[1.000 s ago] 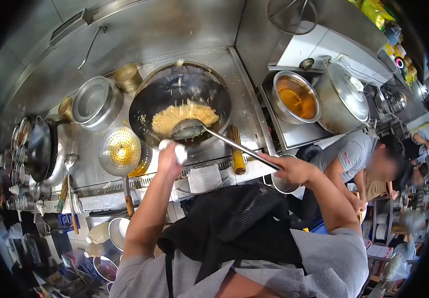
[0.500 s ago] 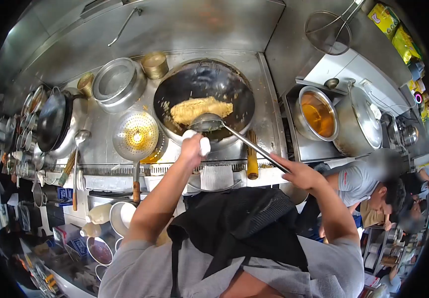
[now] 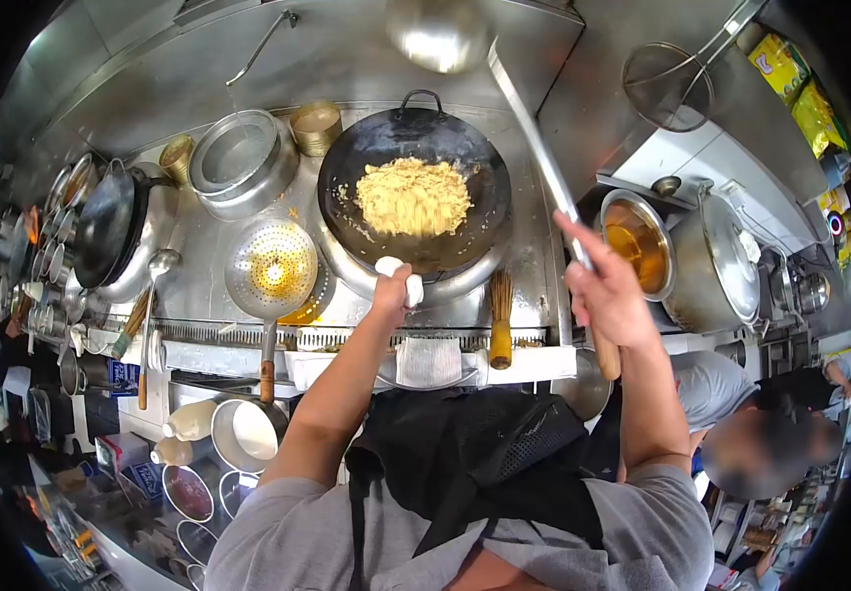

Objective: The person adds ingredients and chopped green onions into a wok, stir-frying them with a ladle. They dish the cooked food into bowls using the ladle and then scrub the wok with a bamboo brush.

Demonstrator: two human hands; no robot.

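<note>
Yellow fried rice (image 3: 414, 197) lies in a black wok (image 3: 347, 222) on the stove ring. My left hand (image 3: 393, 291) is closed round a white cloth (image 3: 413, 290) at the wok's near edge. On the right, my right hand (image 3: 608, 286) holds a long-handled ladle (image 3: 442, 37) by its handle, index finger stretched along it. The ladle's bowl is raised above and beyond the wok, blurred at the top of the view. A perforated strainer (image 3: 270, 266) with orange oil rests left of the wok.
A bamboo brush (image 3: 500, 320) lies right of the wok. Farther right are a bowl of orange oil (image 3: 637, 246) and a large pot (image 3: 716, 261). Metal basins (image 3: 235, 158) stand at back left. Co-workers (image 3: 716, 389) are at lower right.
The ladle has risen from inside the wok to above its far side, and my right hand has moved up. The wok is tilted differently and the rice has spread from a long heap into a rounder one.
</note>
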